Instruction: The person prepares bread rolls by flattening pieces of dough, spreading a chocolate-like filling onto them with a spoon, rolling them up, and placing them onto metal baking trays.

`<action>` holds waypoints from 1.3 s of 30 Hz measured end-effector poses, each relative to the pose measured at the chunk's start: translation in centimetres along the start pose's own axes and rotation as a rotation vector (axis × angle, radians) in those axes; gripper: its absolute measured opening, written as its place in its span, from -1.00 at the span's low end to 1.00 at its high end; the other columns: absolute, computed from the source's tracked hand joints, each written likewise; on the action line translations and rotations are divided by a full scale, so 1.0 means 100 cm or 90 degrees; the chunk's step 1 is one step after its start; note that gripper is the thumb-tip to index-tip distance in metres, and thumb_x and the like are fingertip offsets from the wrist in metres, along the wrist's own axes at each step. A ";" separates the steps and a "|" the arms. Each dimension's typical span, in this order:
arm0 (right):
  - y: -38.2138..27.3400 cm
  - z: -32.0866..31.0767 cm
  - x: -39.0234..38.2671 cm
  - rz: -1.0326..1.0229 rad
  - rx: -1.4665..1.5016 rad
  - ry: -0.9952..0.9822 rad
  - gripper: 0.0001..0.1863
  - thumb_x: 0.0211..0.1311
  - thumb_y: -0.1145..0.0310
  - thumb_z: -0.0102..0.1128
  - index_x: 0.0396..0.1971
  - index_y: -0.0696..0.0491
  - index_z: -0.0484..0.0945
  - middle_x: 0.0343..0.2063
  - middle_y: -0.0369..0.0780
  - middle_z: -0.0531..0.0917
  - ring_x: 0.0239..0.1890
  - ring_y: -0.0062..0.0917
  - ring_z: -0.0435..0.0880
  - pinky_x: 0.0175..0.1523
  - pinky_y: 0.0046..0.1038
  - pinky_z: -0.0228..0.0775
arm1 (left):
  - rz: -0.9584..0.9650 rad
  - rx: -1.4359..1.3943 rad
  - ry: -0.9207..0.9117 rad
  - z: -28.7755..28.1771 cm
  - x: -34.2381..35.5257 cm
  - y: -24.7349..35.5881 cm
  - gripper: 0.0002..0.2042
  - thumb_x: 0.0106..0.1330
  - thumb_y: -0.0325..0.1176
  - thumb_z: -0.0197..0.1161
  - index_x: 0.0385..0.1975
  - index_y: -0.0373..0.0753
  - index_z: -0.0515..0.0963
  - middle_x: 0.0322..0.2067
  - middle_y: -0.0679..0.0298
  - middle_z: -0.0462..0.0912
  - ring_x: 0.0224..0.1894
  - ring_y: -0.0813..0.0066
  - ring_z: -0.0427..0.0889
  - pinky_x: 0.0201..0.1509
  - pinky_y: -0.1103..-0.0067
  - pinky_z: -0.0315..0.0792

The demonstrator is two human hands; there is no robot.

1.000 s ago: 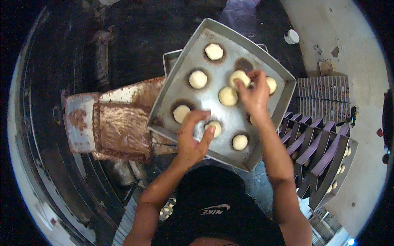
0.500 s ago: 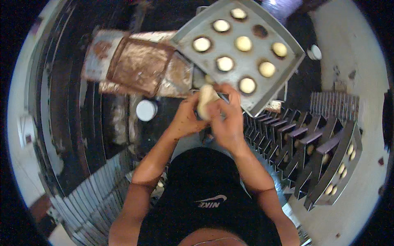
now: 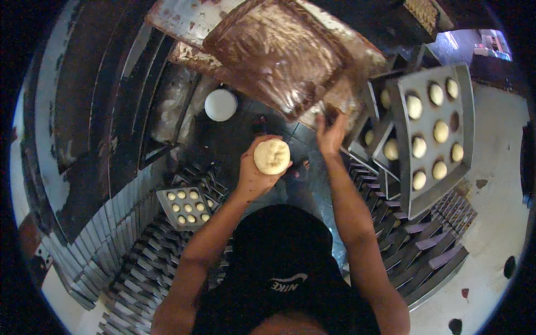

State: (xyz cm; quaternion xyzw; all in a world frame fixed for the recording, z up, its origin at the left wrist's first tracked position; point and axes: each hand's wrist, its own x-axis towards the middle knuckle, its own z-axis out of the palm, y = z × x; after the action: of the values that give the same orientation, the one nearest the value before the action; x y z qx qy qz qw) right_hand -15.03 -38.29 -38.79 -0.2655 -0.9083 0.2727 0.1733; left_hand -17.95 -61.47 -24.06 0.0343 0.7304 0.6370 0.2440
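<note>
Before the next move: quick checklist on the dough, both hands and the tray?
1. Left hand cradles the dough ball: ok.
2. Dough ball whole, round: ok.
3. Right hand free of dough, at the edge of the brown-smeared tray: ok.
4. Whether the right hand's fingers grip that edge: cannot tell.
5. Baking tray at right has one empty mould: ok.

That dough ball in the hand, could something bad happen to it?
Maybe. The dough ball sits loosely on the left hand, not wrapped in a tight grip, so it might roll off onto the dark floor. The right hand reaches toward the smeared brown tray, so it could pick up that mess and smudge the dough.
</note>
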 end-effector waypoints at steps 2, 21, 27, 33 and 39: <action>0.006 0.010 0.001 0.057 0.019 -0.028 -0.67 0.39 0.37 0.23 0.07 0.20 0.54 -0.05 0.02 0.65 0.02 -0.03 0.63 0.14 -0.15 0.47 | -0.031 0.004 -0.008 -0.035 0.020 -0.022 -0.37 -0.02 -0.48 0.67 0.09 -0.25 0.50 0.01 0.27 0.65 0.01 0.54 0.64 0.15 0.52 0.57; -0.131 0.059 0.093 -0.145 0.046 -0.425 -0.70 0.09 0.57 0.32 -0.13 0.08 0.68 -0.23 -0.06 0.70 -0.16 -0.07 0.72 -0.02 -0.17 0.58 | -0.098 -0.289 -0.068 -0.111 0.133 -0.071 -0.50 -0.04 -0.70 0.54 -0.04 -0.28 0.57 0.47 0.18 0.25 0.36 0.30 0.48 0.30 0.43 0.53; -0.206 -0.003 0.096 0.183 0.387 -0.486 -0.82 0.32 0.47 0.32 -0.11 0.12 0.70 -0.30 -0.15 0.75 -0.22 -0.31 0.72 0.00 -0.33 0.53 | -0.196 -0.288 0.010 -0.126 0.133 -0.041 -0.49 -0.02 -0.66 0.56 -0.01 -0.29 0.56 0.24 0.22 0.48 0.17 0.43 0.59 0.22 0.50 0.55; -0.272 -0.080 0.115 -0.207 0.464 -0.296 -0.86 0.23 0.58 0.38 -0.21 0.17 0.70 -0.29 -0.13 0.75 -0.24 -0.35 0.72 -0.12 -0.40 0.54 | -0.024 -0.251 -0.007 -0.125 0.119 0.072 -0.47 0.00 -0.60 0.60 0.02 -0.30 0.56 -0.03 0.28 0.65 0.01 0.55 0.63 0.14 0.56 0.53; -0.236 -0.073 0.090 -0.370 0.183 -0.078 -0.80 0.05 0.69 0.41 -0.45 0.16 0.53 -0.30 -0.06 0.68 -0.31 -0.19 0.66 -0.23 -0.34 0.52 | 0.042 -0.249 0.025 -0.111 0.114 0.106 -0.46 0.01 -0.63 0.59 0.05 -0.31 0.58 -0.05 0.27 0.70 -0.01 0.56 0.66 0.15 0.56 0.55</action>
State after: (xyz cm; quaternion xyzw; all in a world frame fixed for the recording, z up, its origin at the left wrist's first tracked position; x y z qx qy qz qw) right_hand -28.03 -46.89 -17.60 0.0486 -0.9069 0.3531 0.2246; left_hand -35.18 -65.50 -16.82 -0.0026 0.5958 0.7751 0.2105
